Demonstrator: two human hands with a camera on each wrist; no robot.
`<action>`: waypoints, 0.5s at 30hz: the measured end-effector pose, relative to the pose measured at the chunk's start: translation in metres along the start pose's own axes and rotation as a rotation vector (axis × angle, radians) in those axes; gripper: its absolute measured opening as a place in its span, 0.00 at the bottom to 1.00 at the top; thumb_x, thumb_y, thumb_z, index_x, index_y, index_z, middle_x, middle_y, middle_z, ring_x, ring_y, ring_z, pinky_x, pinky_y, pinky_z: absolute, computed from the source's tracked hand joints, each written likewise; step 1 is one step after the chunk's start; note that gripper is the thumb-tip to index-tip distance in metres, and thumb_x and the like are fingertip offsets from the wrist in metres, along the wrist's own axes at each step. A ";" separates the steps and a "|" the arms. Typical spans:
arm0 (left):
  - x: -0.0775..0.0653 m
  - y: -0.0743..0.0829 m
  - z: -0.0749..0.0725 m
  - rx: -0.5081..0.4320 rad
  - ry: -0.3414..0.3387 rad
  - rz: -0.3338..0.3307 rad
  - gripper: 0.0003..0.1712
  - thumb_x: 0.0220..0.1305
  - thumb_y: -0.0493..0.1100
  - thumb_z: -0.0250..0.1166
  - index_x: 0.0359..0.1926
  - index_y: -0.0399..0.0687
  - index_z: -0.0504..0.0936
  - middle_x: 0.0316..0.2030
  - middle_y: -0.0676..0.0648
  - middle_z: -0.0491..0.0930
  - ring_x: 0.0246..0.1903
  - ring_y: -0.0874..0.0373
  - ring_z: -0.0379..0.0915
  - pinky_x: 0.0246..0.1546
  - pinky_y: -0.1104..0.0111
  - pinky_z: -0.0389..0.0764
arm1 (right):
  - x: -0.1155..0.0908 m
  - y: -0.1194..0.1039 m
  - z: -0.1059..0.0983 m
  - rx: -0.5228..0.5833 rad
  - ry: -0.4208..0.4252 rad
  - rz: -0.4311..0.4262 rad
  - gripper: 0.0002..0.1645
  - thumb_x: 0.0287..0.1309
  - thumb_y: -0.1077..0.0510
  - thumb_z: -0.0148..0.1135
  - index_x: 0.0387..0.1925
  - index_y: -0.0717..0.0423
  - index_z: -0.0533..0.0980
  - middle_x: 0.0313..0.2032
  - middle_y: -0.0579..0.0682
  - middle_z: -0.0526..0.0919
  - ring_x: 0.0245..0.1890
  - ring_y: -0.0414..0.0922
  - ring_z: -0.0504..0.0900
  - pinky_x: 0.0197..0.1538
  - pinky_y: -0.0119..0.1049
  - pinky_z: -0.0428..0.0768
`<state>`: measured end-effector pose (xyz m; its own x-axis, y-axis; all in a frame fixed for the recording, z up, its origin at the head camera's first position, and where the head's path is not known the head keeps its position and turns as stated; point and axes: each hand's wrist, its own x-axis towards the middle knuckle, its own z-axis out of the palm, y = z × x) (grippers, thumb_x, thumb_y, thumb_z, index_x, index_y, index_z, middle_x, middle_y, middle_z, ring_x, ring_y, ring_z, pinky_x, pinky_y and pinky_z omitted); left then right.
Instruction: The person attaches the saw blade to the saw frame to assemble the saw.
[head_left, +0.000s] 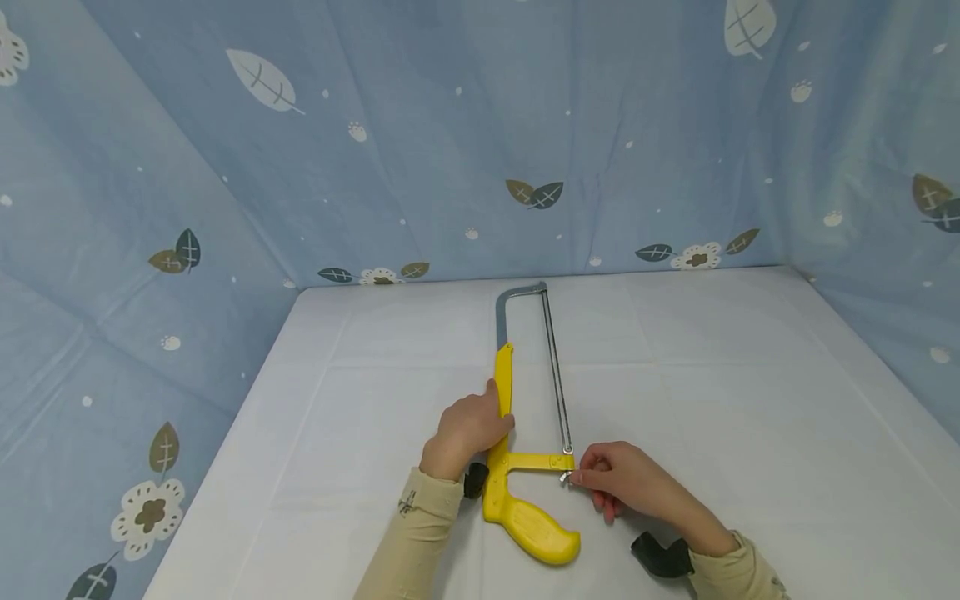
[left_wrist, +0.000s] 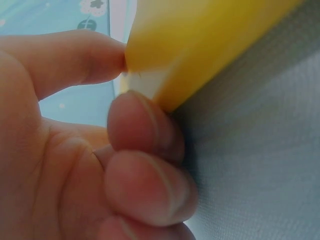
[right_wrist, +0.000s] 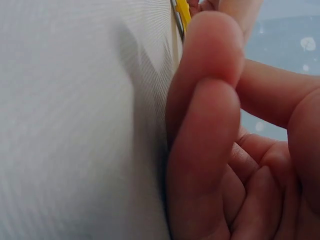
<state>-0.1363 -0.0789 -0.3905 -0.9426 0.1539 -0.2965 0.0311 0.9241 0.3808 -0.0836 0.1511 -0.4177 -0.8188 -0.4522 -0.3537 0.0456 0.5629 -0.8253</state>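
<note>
A hacksaw [head_left: 536, 533] with a yellow handle and a grey front bow lies flat on the white cloth, its handle end towards me. Its thin blade [head_left: 557, 367] runs along the right side of the frame. My left hand [head_left: 468, 425] grips the yellow bar of the frame, thumb on one side and fingertips on the other; the left wrist view shows this yellow bar [left_wrist: 200, 40] close up. At the near end of the blade sits a small silver wing nut [head_left: 566, 477], which my right hand [head_left: 626, 479] pinches between thumb and index finger. In the right wrist view its fingers hide the nut.
A white cloth [head_left: 360, 400] covers the table. Blue leaf-patterned curtains [head_left: 420, 167] hang behind it and along both sides. Black wrist cameras [head_left: 662, 557] are strapped under both forearms, close to the cloth.
</note>
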 end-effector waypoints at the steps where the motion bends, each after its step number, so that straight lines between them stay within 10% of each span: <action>1: 0.000 0.000 0.000 -0.001 0.000 0.001 0.40 0.58 0.50 0.55 0.66 0.37 0.51 0.20 0.47 0.70 0.16 0.56 0.65 0.17 0.67 0.64 | 0.000 0.000 0.000 0.005 -0.003 -0.002 0.18 0.52 0.45 0.59 0.31 0.56 0.73 0.15 0.48 0.75 0.11 0.44 0.73 0.16 0.35 0.70; 15: 0.000 -0.001 0.000 -0.003 0.000 0.001 0.40 0.58 0.50 0.54 0.66 0.37 0.52 0.20 0.47 0.69 0.16 0.56 0.65 0.17 0.67 0.64 | -0.003 -0.002 0.000 0.036 -0.052 -0.045 0.17 0.56 0.45 0.55 0.30 0.55 0.77 0.16 0.49 0.76 0.12 0.44 0.73 0.17 0.34 0.71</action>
<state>-0.1360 -0.0801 -0.3909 -0.9424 0.1549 -0.2964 0.0312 0.9231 0.3834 -0.0815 0.1513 -0.4149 -0.7900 -0.5120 -0.3374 0.0308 0.5163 -0.8558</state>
